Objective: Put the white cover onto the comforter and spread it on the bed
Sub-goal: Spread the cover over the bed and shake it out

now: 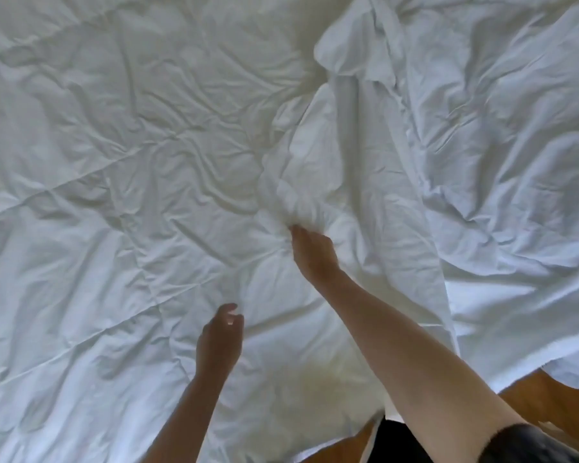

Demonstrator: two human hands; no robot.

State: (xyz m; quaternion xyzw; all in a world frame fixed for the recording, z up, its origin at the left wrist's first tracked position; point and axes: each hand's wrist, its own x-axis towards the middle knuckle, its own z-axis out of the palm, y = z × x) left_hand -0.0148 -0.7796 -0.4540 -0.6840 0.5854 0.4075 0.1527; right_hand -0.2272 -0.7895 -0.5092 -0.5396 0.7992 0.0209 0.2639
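Right hand [311,252] reaching forward, fingers clenching bunched fold of white cover [482,162] near middle of view. Left hand [219,339] hovering low, fingers loosely curled, holding nothing, just above comforter [114,162]. Comforter lying rumpled across bed, filling left and centre. Cover lying crumpled at right, partly overlapping comforter, one edge hanging toward wooden floor [549,402]. Judging progress: early stage; comforter appearing not yet inside cover, inserting and spreading still remaining.
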